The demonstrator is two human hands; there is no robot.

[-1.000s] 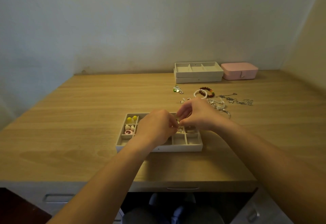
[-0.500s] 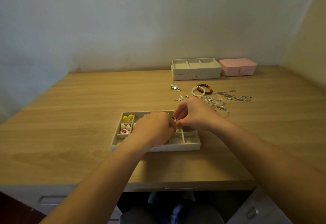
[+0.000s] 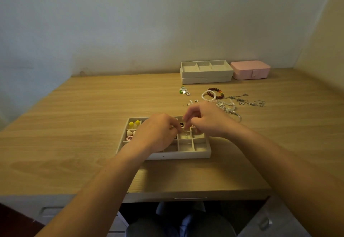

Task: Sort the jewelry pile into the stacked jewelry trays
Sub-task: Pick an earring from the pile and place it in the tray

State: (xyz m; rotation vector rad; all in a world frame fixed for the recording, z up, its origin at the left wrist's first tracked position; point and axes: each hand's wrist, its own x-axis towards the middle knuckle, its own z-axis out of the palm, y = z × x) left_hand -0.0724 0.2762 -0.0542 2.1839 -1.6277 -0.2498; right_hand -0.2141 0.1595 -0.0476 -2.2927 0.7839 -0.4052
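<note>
Gap opens over the gridded tray [image 3: 178,155]

The left hand [image 3: 156,134] and right hand [image 3: 208,121], touching a second ago, now sit apart, baring a small dark piece [image 3: 181,124] in a back cell, likely just placed. Both stay curled; whether either pinches anything, I cannot tell. The jewelry pile [image 3: 229,104] lies just beyond.

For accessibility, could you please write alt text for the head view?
The left hand and right hand meet over a compartmented jewelry tray on a desk; bracelets and chains lie beyond, before stacked trays and a pink box.
</note>
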